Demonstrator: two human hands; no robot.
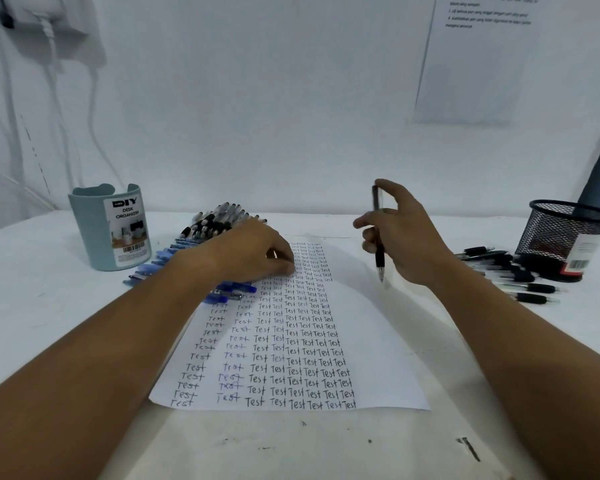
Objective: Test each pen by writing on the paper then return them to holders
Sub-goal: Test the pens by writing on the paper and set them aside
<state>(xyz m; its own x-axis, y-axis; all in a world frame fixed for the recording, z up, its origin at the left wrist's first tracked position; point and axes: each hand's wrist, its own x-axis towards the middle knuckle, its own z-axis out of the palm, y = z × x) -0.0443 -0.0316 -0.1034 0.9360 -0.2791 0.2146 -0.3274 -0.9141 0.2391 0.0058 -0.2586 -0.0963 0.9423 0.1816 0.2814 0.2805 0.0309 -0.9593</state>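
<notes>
Right of the frame's centre, the right hand (pixel 400 233) pinches a slim black click pen (pixel 378 237) between thumb and fingers, holding it near upright with its tip down, clear above the bare right margin of the white sheet of paper (pixel 378 341) covered in columns of the handwritten word "Test". Left of centre, the left hand (pixel 257 252) rests knuckles-up on the sheet's upper left part, fingers curled under; whether it grips anything cannot be told. Behind it lies a heap of black and blue pens (pixel 219 220), with the pale blue plastic desk organiser (pixel 110 230) at the left edge of the white table (pixel 49 306). At far right stand a black wire-mesh pen cup (pixel 565 233) and more loose black pens (pixel 520 282).

The pinch looks loose, so the pen could slip as it comes down. If the left hand lifts, the sheet may slide under the stroke.
</notes>
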